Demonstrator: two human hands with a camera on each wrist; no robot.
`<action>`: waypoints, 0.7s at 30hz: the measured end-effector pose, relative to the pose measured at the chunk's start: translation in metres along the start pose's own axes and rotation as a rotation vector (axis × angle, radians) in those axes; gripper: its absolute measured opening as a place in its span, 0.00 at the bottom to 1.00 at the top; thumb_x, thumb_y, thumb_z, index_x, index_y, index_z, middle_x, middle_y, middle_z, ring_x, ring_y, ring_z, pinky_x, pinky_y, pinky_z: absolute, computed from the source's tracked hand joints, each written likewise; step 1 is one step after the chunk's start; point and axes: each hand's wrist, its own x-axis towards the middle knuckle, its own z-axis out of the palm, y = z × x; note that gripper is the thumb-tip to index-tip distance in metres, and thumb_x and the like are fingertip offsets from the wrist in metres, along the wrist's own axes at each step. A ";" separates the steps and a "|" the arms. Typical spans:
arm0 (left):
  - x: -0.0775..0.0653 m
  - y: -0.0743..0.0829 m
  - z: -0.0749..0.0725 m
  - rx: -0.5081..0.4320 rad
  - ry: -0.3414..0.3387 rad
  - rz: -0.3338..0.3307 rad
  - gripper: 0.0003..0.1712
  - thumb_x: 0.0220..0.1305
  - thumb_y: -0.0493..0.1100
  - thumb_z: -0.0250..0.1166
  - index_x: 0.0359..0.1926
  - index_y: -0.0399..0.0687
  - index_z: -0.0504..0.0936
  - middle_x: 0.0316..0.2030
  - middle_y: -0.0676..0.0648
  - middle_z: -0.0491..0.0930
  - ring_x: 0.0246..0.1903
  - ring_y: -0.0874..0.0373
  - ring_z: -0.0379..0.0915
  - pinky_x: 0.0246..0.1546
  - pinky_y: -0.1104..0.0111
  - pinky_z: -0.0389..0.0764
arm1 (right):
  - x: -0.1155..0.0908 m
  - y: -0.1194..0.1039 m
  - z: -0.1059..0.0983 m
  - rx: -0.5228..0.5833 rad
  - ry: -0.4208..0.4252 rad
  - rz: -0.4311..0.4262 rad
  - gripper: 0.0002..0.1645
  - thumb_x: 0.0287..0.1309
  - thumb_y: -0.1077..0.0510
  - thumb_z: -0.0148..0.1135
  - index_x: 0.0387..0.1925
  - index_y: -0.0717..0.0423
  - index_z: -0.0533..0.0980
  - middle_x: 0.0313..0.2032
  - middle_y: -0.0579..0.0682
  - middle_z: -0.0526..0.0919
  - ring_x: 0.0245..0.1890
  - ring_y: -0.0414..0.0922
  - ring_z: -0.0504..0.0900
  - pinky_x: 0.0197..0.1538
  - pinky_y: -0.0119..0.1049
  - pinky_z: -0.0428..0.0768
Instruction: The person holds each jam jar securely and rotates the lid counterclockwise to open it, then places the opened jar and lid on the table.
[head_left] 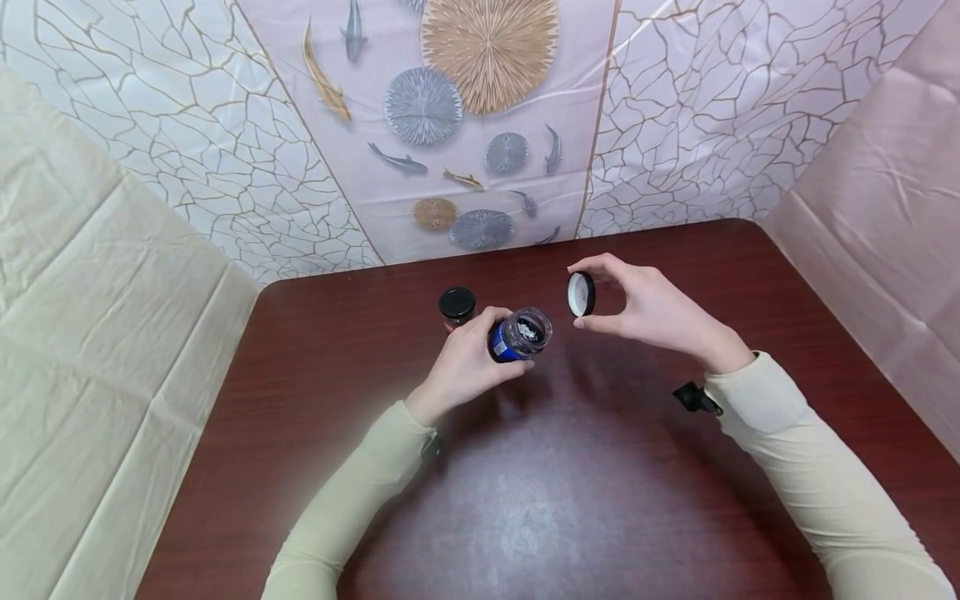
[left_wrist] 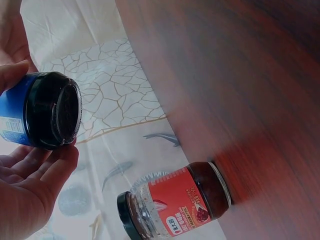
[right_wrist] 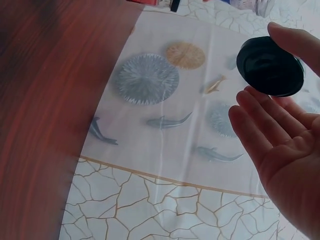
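My left hand [head_left: 474, 357] grips a glass jar [head_left: 517, 336] with a blue label, its uncovered mouth tilted to the right and some white stuff showing inside. The left wrist view shows the dark base of this blue-labelled jar [left_wrist: 47, 110] between thumb and fingers. To the right of it, my right hand [head_left: 647, 310] pinches a round black lid [head_left: 581, 294] by its rim, white inner side facing the jar. The dark top of the lid [right_wrist: 270, 67] fills the grip in the right wrist view. Lid and jar are apart, both held above the table.
A second jar [left_wrist: 177, 202] with a red label and a black lid stands upright on the dark red wooden table [head_left: 330, 375], just behind the left hand. Patterned cloth [head_left: 480, 175] hangs along the table's back edge, and plain cloth [head_left: 97, 350] along the left side.
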 end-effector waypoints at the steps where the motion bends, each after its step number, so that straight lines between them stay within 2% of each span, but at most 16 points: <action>1: 0.000 0.000 0.000 0.001 0.001 0.000 0.37 0.41 0.57 0.74 0.50 0.51 0.70 0.42 0.53 0.78 0.41 0.64 0.73 0.41 0.69 0.73 | 0.000 0.001 0.000 -0.002 0.000 0.004 0.39 0.40 0.44 0.74 0.56 0.41 0.68 0.43 0.38 0.78 0.47 0.36 0.75 0.50 0.40 0.70; 10: -0.001 0.000 -0.001 0.003 0.008 -0.012 0.36 0.41 0.58 0.74 0.50 0.52 0.70 0.41 0.54 0.78 0.40 0.65 0.73 0.39 0.67 0.73 | 0.000 0.013 0.002 -0.007 0.001 0.047 0.38 0.42 0.42 0.73 0.56 0.43 0.68 0.44 0.38 0.78 0.49 0.40 0.76 0.52 0.42 0.70; 21: -0.001 0.000 -0.001 0.003 0.002 -0.020 0.37 0.40 0.58 0.74 0.50 0.52 0.70 0.42 0.54 0.78 0.40 0.65 0.72 0.39 0.68 0.72 | -0.002 0.043 0.004 0.000 0.043 0.124 0.38 0.41 0.43 0.73 0.55 0.44 0.68 0.46 0.42 0.78 0.49 0.45 0.76 0.52 0.45 0.69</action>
